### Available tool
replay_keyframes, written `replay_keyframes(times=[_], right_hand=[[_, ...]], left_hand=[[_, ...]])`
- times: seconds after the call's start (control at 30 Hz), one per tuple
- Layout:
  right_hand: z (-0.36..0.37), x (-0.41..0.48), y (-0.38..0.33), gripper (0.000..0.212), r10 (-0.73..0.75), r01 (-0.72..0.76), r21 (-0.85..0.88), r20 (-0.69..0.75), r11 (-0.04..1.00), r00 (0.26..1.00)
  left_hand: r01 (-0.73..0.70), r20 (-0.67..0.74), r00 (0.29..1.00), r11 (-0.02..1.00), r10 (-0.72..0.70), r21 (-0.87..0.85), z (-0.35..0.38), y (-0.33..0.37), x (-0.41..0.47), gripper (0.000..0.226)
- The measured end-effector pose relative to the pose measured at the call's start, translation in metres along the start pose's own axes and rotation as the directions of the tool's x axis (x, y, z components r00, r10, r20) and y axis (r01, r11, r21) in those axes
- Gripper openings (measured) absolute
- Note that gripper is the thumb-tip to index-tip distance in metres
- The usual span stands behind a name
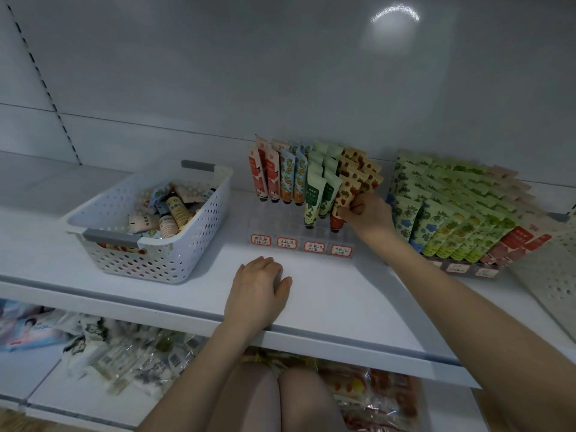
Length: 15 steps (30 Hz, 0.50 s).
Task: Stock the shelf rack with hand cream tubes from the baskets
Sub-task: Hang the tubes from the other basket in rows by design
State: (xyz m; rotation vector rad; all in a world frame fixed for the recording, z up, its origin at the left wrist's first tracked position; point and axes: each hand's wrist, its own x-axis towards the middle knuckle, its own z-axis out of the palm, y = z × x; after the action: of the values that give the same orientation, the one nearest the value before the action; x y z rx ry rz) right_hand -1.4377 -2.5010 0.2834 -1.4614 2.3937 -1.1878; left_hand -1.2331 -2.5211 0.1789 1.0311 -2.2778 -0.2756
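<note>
My right arm reaches forward and a little inward across the white shelf, and my right hand is at the right end of the clear rack, knuckles up. Its fingers and thumb are curled tight round the lower part of a strawberry-print tube. The tube stands nearly upright, leaning slightly back, cap end down at the front of the rack's rightmost column. It sits just beside the green tubes in the next column, and more strawberry tubes are lined up behind it. My left hand lies palm down on the bare shelf in front of the rack, near the front edge. Its fingers are close together and loosely bent, holding nothing, and the forearm comes up from below the shelf lip. The white perforated basket sits well to the left on the same shelf, with loose tubes jumbled inside. To the right is a second rack, packed full of green and red tubes. Handwritten labels run along the front of the clear rack.
</note>
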Motion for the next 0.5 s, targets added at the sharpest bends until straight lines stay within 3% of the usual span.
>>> replay_keyframes(times=[0.5], right_hand=[[-0.0028, -0.0050, 0.0017, 0.017, -0.005, 0.006, -0.033, 0.032, 0.999, 0.999]], left_hand=[[-0.011, 0.000, 1.000, 1.000, 0.011, 0.007, -0.0020, 0.0009, -0.0008, 0.021]])
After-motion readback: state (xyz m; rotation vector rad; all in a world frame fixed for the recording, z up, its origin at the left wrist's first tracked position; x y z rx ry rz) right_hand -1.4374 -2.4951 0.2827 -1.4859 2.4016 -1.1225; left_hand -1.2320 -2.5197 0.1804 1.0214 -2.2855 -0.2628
